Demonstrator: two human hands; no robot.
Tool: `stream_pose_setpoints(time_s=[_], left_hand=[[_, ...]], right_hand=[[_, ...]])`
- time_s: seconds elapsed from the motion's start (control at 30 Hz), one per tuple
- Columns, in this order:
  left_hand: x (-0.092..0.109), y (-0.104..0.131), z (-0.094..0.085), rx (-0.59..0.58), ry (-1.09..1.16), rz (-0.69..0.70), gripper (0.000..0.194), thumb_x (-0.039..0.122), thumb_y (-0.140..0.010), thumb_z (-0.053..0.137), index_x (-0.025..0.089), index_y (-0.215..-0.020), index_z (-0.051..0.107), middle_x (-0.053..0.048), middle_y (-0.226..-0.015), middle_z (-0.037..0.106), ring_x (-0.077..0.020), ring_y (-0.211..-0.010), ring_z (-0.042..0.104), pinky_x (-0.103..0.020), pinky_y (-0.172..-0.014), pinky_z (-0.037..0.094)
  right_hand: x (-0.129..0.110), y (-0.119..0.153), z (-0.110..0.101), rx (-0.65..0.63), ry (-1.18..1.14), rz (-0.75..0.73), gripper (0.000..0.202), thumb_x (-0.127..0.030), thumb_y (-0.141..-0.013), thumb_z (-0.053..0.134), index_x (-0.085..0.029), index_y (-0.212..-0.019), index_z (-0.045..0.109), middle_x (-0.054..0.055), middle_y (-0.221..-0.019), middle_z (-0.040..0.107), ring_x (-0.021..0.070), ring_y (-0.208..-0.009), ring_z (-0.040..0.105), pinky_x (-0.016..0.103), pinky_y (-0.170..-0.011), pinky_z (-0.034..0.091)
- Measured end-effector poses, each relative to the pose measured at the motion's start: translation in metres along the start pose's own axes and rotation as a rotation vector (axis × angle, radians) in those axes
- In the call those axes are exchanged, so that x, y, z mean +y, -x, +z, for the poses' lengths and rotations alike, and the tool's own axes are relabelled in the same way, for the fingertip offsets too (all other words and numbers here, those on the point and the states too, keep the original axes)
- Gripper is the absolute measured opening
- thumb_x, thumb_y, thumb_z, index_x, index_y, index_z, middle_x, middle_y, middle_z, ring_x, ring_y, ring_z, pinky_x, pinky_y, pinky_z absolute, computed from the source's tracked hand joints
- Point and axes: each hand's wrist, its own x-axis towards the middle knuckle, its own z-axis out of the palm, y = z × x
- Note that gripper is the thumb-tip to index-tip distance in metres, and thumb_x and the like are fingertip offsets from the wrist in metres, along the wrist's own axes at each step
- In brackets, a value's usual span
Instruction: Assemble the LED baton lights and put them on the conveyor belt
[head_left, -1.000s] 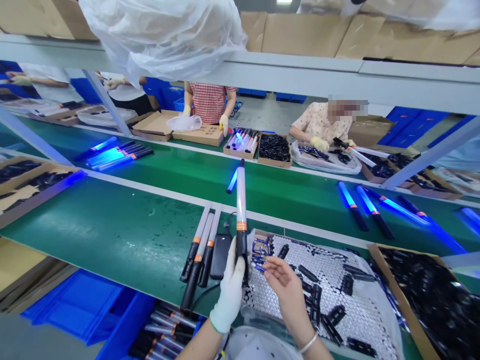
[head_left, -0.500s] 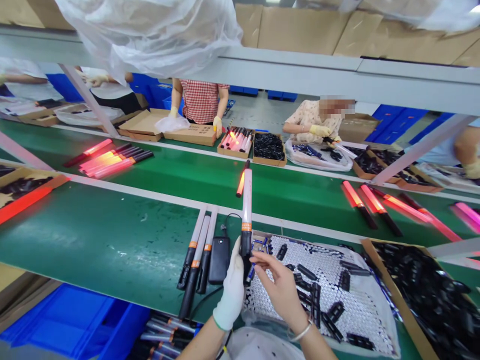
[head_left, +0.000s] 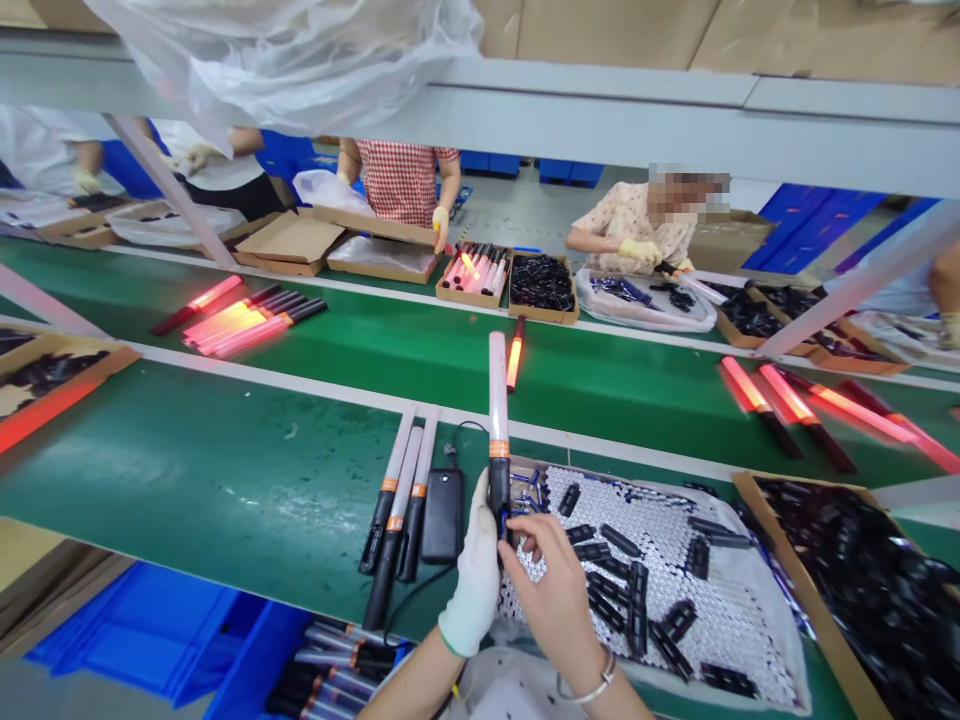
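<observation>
Near the front edge of the green bench (head_left: 225, 480), the gloved left hand (head_left: 474, 585) grips an upright light wand (head_left: 497, 420) by its black handle, likely light, rigid, breakable above; bare right hand (head_left: 555, 590) pinches its base

1. Bright, even indoor light fills the scene; shadows are faint and soft.
2. Glowing red-orange light wands (head_left: 247, 322) on the green conveyor belt (head_left: 225, 460) cast a red tint along the belt's left edge.
3. The translucent plastic sheet (head_left: 300, 50) overhead shows pale glare.
4. Wide-angle distortion bends the grey shelf rail (head_left: 675, 125) and stretches the corners.
5. One face is blurred out.
</observation>
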Motion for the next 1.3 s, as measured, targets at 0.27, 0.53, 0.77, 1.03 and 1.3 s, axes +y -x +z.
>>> stream_pose_setpoints(time_s=[0.27,0.53,0.77,1.03,1.3], left_hand=[[0.019,0.004,-0.001,-0.052,-0.043,0.032,0.048,0.049,-0.094,0.047,0.025,-0.135,0.05,-0.011,-0.143,0.043,-0.0251,-0.128,0.045,-0.049,-0.109,0.036],[0.011,0.0,0.005,-0.087,-0.161,0.087,0.069,0.071,-0.084,0.04,0.038,-0.144,0.042,0.0,-0.143,0.048,-0.0245,-0.141,0.032,-0.034,-0.12,0.025],[-0.004,-0.001,0.007,-0.093,-0.218,0.111,0.062,0.056,-0.091,0.042,0.022,-0.143,0.045,-0.007,-0.148,0.042,-0.0221,-0.142,0.029,-0.029,-0.121,0.018],[-0.014,-0.002,0.01,-0.1,-0.192,0.094,0.067,0.059,-0.091,0.04,0.021,-0.146,0.04,-0.007,-0.151,0.036,-0.0244,-0.144,0.025,-0.032,-0.121,0.016],[-0.016,-0.006,0.016,-0.081,-0.039,0.014,0.063,0.062,-0.093,0.029,0.03,-0.146,0.041,0.0,-0.149,0.039,-0.0222,-0.142,0.031,-0.032,-0.12,0.024]], right_hand=[[0.02,0.009,-0.002,-0.137,-0.143,0.123,0.019,-0.024,-0.087,0.057,-0.021,-0.105,0.064,0.006,-0.097,0.058,0.0143,-0.076,0.059,0.025,-0.068,0.051],[0.044,0.015,0.015,-0.111,-0.499,0.457,0.026,-0.037,-0.079,0.063,-0.017,-0.092,0.052,0.003,-0.076,0.061,0.0151,-0.066,0.062,0.022,-0.058,0.05],[0.036,0.009,0.008,-0.048,-0.396,0.464,0.028,-0.035,-0.075,0.061,-0.015,-0.094,0.054,0.004,-0.078,0.063,0.0159,-0.069,0.062,0.025,-0.064,0.051],[0.032,0.005,0.003,-0.076,-0.28,0.479,0.027,-0.033,-0.076,0.059,-0.015,-0.096,0.055,0.002,-0.074,0.061,0.0142,-0.064,0.06,0.024,-0.061,0.05],[0.016,0.005,-0.021,-0.01,-0.052,0.08,0.019,-0.018,-0.085,0.051,-0.017,-0.093,0.068,0.003,-0.086,0.063,0.0103,-0.068,0.061,0.02,-0.068,0.052]])
